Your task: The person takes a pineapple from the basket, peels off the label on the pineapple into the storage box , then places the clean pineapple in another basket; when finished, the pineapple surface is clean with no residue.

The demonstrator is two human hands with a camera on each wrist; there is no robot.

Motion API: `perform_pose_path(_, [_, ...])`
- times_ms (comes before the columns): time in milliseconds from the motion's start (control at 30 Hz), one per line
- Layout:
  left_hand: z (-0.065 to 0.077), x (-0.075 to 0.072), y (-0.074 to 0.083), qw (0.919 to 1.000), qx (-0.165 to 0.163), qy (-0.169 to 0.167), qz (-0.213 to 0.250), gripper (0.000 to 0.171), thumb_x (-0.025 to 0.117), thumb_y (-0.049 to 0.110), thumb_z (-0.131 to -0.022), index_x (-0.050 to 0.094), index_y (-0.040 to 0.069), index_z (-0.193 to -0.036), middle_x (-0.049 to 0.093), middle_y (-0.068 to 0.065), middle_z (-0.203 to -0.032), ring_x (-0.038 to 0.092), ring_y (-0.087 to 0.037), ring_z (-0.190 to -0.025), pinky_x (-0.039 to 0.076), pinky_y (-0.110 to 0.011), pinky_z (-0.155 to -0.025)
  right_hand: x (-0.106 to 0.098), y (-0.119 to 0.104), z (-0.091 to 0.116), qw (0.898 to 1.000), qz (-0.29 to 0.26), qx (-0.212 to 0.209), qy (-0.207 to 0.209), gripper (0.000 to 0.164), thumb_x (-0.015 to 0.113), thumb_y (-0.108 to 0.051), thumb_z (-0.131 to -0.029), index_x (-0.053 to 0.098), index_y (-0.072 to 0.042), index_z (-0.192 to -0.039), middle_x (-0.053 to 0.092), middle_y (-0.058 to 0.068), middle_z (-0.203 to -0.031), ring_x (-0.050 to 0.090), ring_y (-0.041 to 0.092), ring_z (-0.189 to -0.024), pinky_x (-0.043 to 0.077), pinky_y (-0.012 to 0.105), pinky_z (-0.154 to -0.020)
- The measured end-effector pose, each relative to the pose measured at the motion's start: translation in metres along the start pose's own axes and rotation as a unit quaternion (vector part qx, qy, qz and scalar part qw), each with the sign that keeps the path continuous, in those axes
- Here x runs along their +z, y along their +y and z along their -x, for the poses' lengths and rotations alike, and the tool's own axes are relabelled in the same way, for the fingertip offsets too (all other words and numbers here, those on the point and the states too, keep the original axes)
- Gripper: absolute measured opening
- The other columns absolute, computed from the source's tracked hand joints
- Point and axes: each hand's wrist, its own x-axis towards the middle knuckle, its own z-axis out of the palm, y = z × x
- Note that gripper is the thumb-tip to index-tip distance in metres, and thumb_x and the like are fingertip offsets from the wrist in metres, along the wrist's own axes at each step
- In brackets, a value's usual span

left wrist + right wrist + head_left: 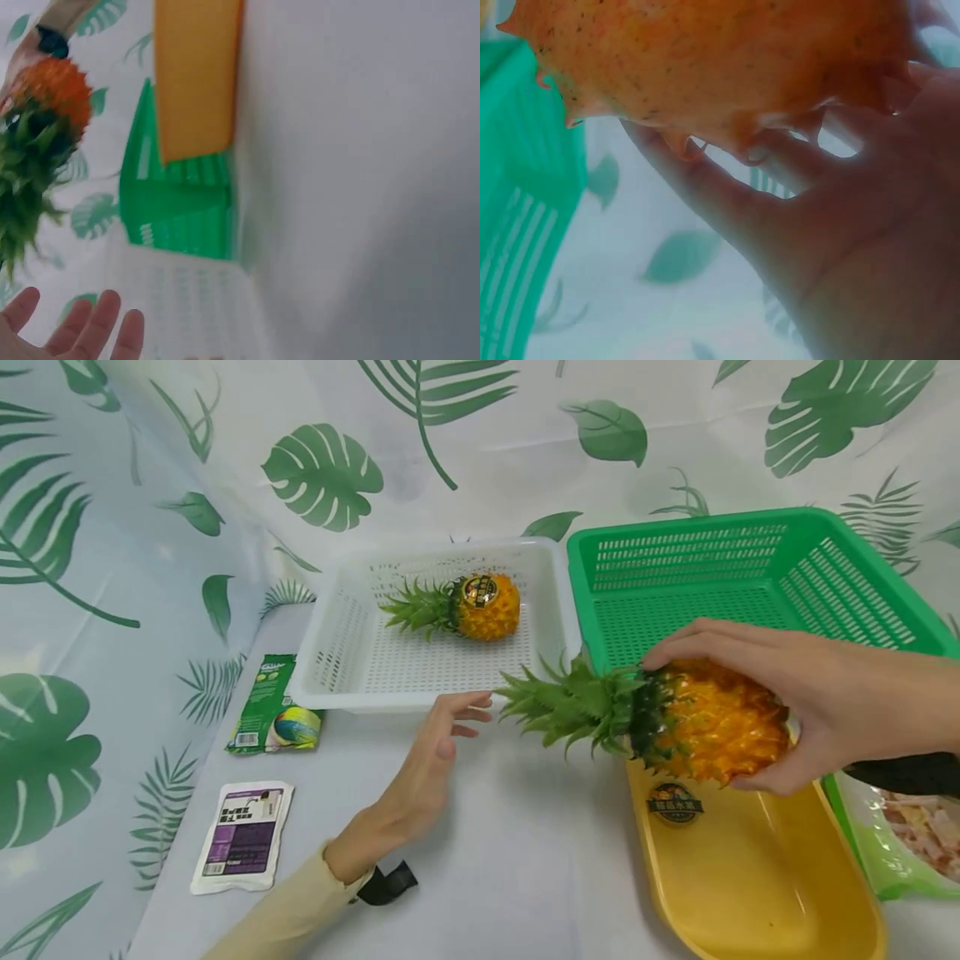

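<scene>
In the head view my right hand (pixel 780 685) grips an orange pineapple (pixel 720 718) by its body, with the green crown pointing left. It is held above the far end of a yellow tub (pixel 750 868) and the near edge of a green basket (pixel 686 539). My left hand (pixel 420 777) holds nothing; its fingers reach out by the front rim of a white basket (pixel 360 700), near the crown tips. Inside that basket lies another pineapple (pixel 498 610) on its side, a round label on it. The right wrist view shows fingers (pixel 712 187) against the fruit's skin.
Left of the white basket lie a green packet (pixel 262 706) and, nearer, a white and purple pouch (pixel 243 835). A clear green-edged bag (pixel 915 835) sits right of the yellow tub. Leaf-patterned cloth (pixel 480 443) hangs behind the baskets.
</scene>
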Motion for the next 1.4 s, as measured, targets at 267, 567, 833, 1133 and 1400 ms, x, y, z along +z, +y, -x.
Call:
perform_pose_path(267, [-0.013,0.046,-0.007,0.991,-0.045,-0.122,-0.034,0.059,0.028,0.051,-0.114,0.03,0.01,-0.157,0.042,-0.017,-0.15,0.052,-0.025,-0.131,0.048,-0.036,-0.105,-0.02,0.044,0.027,0.996,0.01,0.013,0.086,0.14,0.111,-0.026,-0.031,0.047,-0.017,-0.155,0.051,-0.014,-0.146,0.046,-0.002,-0.119,0.039,0.007,-0.086])
perform_pose_path(567, [-0.052,0.09,-0.004,0.9849,-0.083,-0.152,0.003,0.088,0.058,0.036,-0.109,-0.007,0.027,-0.168,0.021,-0.014,-0.168,0.039,-0.024,-0.148,0.039,-0.034,-0.117,-0.013,0.085,0.043,0.987,0.0,0.104,0.126,0.134,0.105,-0.001,-0.037,0.044,-0.01,-0.156,0.037,-0.028,-0.148,0.038,-0.005,-0.118,0.029,0.005,-0.095])
perform_pose_path(833, [-0.078,0.112,-0.001,0.9884,-0.127,-0.081,0.012,0.092,0.058,0.045,-0.106,-0.008,0.027,-0.168,0.002,0.0,-0.175,0.017,-0.017,-0.158,0.025,-0.047,-0.125,-0.012,0.125,0.055,0.972,-0.015,0.198,0.127,0.122,0.096,0.009,-0.06,0.033,-0.012,-0.162,0.035,-0.015,-0.157,0.042,0.037,-0.129,0.033,0.05,-0.117])
perform_pose_path(1133, [-0.097,0.125,-0.001,0.9819,-0.182,-0.016,0.052,0.087,0.055,0.046,-0.106,0.0,0.022,-0.168,0.012,-0.009,-0.174,0.02,-0.022,-0.158,0.026,-0.045,-0.125,-0.011,0.154,0.048,0.974,0.03,0.214,0.062,0.119,0.1,0.007,-0.051,0.038,0.001,-0.152,0.049,0.025,-0.132,0.056,0.033,-0.099,0.056,0.04,-0.071])
perform_pose_path(1400, [-0.11,0.131,-0.008,0.9791,-0.193,0.011,0.062,0.079,0.05,0.049,-0.108,0.0,0.03,-0.166,0.055,-0.028,-0.147,0.052,-0.023,-0.138,0.045,-0.038,-0.11,0.001,0.168,0.044,0.973,0.001,0.232,0.004,0.114,0.097,0.015,-0.054,0.036,0.002,-0.15,0.045,0.026,-0.129,0.053,0.004,-0.086,0.053,0.023,-0.06])
